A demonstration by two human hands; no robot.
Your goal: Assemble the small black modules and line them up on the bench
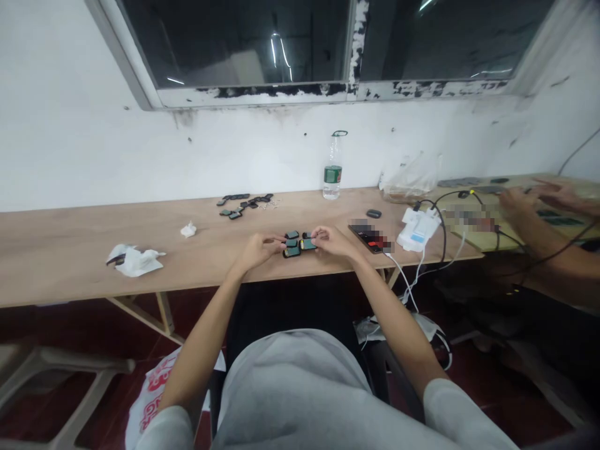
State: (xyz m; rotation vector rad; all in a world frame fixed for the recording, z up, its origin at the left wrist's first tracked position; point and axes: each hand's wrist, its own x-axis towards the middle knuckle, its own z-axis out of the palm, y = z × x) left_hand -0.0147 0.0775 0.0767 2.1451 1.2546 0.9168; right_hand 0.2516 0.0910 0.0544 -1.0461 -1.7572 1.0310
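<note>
Several small black-rimmed pieces with grey-green faces lie together near the table's front edge, among them a lower-left piece (pixel 291 252) and a top piece (pixel 292 235). My left hand (pixel 260 251) reaches in from the left, fingers stretched out, its tips against the group's left edge. On the other side my right hand (pixel 332 241) has its thumb and fingers closed at the edge of the right-hand piece (pixel 307 244), which shows a yellow strip. More dark pieces (pixel 253 203) are scattered farther back, beside tiny light bits (pixel 274 204).
Crumpled tissues (pixel 140 261) lie on the wooden table (pixel 60 250) at left. A water bottle (pixel 332 175) stands by the wall. To the right are a phone (pixel 368 237), a black oval case (pixel 374 214), a white power strip (pixel 419 228) with cables, and another person's hands (pixel 520 203).
</note>
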